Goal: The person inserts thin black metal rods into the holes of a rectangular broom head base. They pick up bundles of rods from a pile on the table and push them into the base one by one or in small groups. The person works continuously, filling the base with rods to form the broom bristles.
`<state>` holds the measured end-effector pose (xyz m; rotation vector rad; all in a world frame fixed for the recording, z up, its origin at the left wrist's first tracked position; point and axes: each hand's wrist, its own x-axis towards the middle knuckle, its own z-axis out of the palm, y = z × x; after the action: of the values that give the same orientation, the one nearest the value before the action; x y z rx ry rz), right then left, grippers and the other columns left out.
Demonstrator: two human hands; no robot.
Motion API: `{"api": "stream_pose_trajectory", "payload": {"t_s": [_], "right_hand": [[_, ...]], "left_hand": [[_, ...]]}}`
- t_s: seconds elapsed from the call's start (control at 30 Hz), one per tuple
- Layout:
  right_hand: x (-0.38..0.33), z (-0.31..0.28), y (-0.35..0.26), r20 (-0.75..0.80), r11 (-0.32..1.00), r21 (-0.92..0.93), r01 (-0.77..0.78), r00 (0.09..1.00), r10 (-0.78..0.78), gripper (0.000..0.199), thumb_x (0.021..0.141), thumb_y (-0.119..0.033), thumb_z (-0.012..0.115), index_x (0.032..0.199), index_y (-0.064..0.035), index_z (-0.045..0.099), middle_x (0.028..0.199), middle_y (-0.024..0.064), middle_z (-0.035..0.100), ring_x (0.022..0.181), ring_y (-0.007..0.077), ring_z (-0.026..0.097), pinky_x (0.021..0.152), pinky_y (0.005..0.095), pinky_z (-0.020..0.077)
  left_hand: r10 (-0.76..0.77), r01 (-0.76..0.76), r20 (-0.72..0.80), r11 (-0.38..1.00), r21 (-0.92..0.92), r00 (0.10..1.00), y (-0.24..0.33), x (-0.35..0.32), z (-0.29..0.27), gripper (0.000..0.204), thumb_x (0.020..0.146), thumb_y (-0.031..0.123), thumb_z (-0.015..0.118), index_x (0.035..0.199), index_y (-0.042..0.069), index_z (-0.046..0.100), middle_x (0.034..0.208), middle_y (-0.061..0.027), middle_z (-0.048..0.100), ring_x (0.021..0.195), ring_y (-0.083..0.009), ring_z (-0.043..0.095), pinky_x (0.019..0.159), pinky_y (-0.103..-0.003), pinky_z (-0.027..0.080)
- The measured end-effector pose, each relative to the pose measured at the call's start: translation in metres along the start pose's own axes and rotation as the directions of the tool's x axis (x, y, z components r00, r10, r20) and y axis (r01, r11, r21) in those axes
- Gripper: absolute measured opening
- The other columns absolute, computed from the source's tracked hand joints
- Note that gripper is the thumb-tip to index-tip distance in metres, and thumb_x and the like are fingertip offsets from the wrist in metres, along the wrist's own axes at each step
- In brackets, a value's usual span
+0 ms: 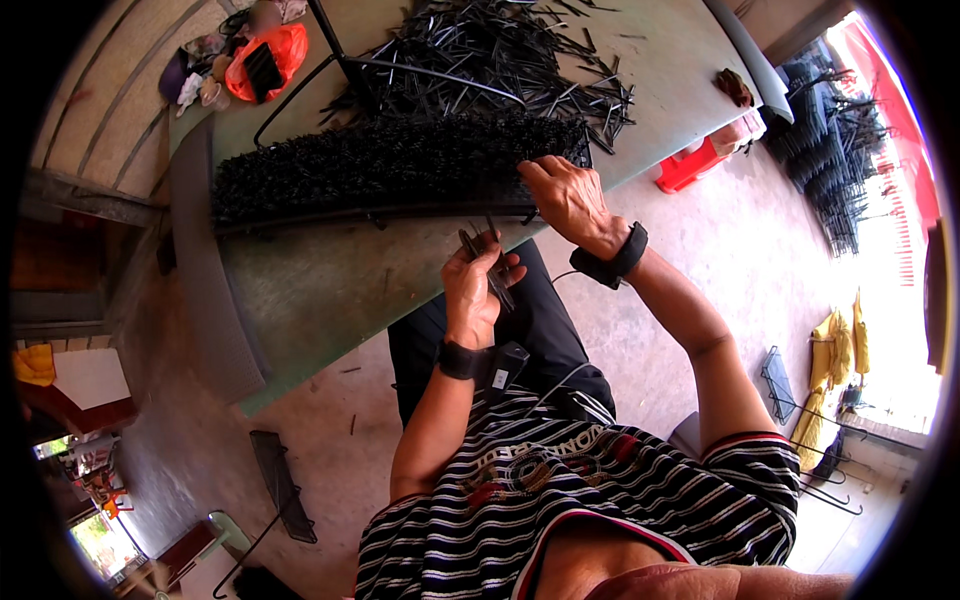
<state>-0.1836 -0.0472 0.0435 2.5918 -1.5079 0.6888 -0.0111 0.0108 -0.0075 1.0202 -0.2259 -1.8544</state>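
Observation:
A long black panel (380,170), densely covered with short black strips in a wire frame, lies across the table in front of me. My right hand (572,200) is at the panel's right end, its fingers bent together against the strips. Whatever those fingertips pinch is hidden. Closer to my body, my left hand (472,295) is closed around a few thin black strips (468,242), which stick out past the fingers below the panel's near edge. Behind the panel spreads a large loose pile of similar black strips (470,50).
The green-topped table (310,345) carries an orange-red plastic bag (290,50) with a dark phone-like object on it, at far left. Off its right edge stands a red stool (690,168). Black wire racks (820,140) are stacked beyond. Another black rack (283,485) lies on the floor at left.

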Motion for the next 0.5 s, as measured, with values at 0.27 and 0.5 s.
{"api": "stream_pose_trajectory", "payload": {"t_s": [0.27, 0.5], "right_hand": [[-0.036, -0.016, -0.022, -0.029, 0.798, 0.186, 0.573, 0.815, -0.579, 0.031, 0.065, -0.008, 0.067, 0.095, 0.0003, 0.059, 0.106, 0.0167, 0.057, 0.080, 0.0237, 0.062, 0.058, 0.0315, 0.0541], [-0.038, -0.011, -0.014, -0.313, 0.903, 0.386, 0.189, 0.948, -0.065, 0.026, 0.073, -0.001, 0.068, 0.097, 0.0014, 0.058, 0.090, 0.0122, 0.061, 0.070, 0.0232, 0.064, 0.054, 0.0302, 0.0519]], "left_hand": [[0.038, -0.039, 0.083, 0.999, 0.012, 0.996, -0.003, 0.011, 0.007, 0.018, 0.085, 0.002, 0.059, 0.102, 0.003, 0.063, 0.086, -0.0036, 0.062, 0.079, -0.0155, 0.060, 0.069, -0.031, 0.052], [0.006, -0.011, 0.152, 0.999, 0.036, 0.988, -0.001, -0.008, 0.025, 0.019, 0.086, -0.003, 0.052, 0.104, 0.000, 0.057, 0.092, -0.0077, 0.060, 0.086, -0.0221, 0.062, 0.077, -0.040, 0.055]]}}
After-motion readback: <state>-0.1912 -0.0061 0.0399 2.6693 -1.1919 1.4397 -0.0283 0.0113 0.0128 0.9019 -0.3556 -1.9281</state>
